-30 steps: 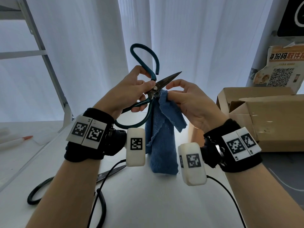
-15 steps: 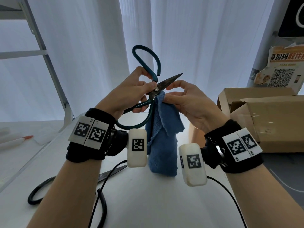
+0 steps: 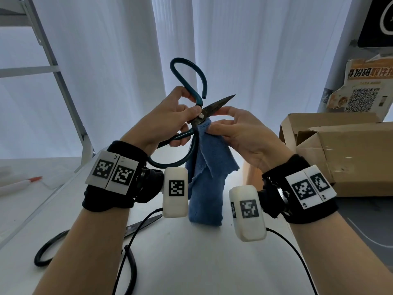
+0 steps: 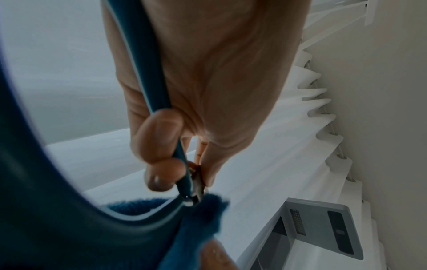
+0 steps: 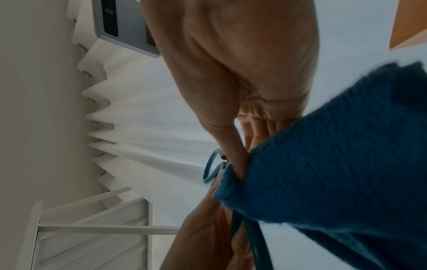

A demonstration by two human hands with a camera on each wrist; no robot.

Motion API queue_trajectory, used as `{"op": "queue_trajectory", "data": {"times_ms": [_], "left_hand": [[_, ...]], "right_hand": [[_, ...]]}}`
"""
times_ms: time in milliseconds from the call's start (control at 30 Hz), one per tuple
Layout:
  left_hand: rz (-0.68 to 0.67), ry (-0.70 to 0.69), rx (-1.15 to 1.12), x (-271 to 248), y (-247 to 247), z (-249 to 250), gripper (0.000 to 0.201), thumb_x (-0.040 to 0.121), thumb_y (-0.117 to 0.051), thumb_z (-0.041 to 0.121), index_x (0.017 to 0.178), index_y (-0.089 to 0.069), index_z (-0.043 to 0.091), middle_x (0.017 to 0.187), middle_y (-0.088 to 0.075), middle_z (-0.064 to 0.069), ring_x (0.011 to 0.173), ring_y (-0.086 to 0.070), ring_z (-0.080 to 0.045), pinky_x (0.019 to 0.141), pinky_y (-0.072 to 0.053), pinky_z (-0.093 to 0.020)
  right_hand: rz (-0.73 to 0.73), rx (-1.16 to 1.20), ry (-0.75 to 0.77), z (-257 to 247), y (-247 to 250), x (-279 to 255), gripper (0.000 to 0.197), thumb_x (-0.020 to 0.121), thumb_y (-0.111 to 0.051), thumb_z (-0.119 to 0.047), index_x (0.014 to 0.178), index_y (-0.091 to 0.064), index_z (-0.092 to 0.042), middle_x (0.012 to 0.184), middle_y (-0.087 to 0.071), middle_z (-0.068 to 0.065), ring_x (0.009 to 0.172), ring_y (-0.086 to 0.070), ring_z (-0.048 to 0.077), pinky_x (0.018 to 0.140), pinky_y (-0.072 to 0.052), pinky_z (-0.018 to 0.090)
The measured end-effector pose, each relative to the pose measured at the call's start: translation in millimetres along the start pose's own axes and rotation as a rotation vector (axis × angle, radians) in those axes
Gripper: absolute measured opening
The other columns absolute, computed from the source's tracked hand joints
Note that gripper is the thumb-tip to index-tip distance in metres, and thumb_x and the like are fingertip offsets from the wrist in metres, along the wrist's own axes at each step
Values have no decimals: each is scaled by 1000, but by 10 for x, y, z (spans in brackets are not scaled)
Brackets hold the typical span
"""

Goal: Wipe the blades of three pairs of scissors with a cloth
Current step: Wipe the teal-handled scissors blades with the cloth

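I hold a pair of teal-handled scissors (image 3: 192, 86) up in front of me, its dark blades (image 3: 219, 103) spread and the upper one pointing up and right. My left hand (image 3: 168, 122) grips the scissors at the pivot, thumb on top; the left wrist view shows my fingers (image 4: 161, 149) curled round the teal handle (image 4: 148, 76). My right hand (image 3: 236, 130) pinches a blue cloth (image 3: 207, 179) against the lower blade just beside the pivot. The cloth (image 5: 335, 164) hangs down and hides that lower blade. Another pair with black handles (image 3: 53, 248) lies on the table below my left forearm.
An open cardboard box (image 3: 344, 150) stands at the right on the white table (image 3: 202, 262). White curtains (image 3: 265, 60) hang behind, with a metal ladder frame (image 3: 63, 86) at the left. A red-tipped pen (image 3: 21, 183) lies far left. Black cables (image 3: 131, 262) trail from my wrist cameras.
The cloth under my right hand's pinch has slid along the blade toward the pivot. The scissors stay held up in the same place by my left hand.
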State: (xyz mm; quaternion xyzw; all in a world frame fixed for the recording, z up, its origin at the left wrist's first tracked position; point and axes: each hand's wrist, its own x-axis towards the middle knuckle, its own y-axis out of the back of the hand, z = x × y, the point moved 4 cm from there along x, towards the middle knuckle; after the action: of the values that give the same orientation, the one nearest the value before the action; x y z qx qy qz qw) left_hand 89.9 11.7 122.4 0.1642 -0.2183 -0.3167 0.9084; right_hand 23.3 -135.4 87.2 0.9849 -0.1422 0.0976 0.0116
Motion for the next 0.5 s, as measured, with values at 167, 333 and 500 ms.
{"op": "queue_trajectory", "data": {"times_ms": [167,333,500], "left_hand": [[2,0,-5,-10,4,22,24,105,-52,24,126,-45,15,94,-66,-11,60,-51,-25,37,-35,-23],[2,0,1,2,-4,-6,22,105,-51,21,126,-44,15,87,-59,-10,50,-49,-19,36,-34,-23],[5,4,2,-2,7,17,24,105,-51,24,126,-45,16,91,-65,-11,61,-51,-26,37,-36,-23]], "right_hand": [[40,-35,-3,-2,-1,-4,43,79,-81,-14,117,-62,-13,104,-73,16,93,-72,27,86,-58,39],[-12,-47,16,-23,-3,-8,36,86,-72,-1,119,-62,-11,103,-73,19,98,-71,31,93,-57,44],[49,-53,23,10,-13,17,42,78,-82,-14,116,-63,-12,90,-70,12,93,-69,26,93,-56,41]]}}
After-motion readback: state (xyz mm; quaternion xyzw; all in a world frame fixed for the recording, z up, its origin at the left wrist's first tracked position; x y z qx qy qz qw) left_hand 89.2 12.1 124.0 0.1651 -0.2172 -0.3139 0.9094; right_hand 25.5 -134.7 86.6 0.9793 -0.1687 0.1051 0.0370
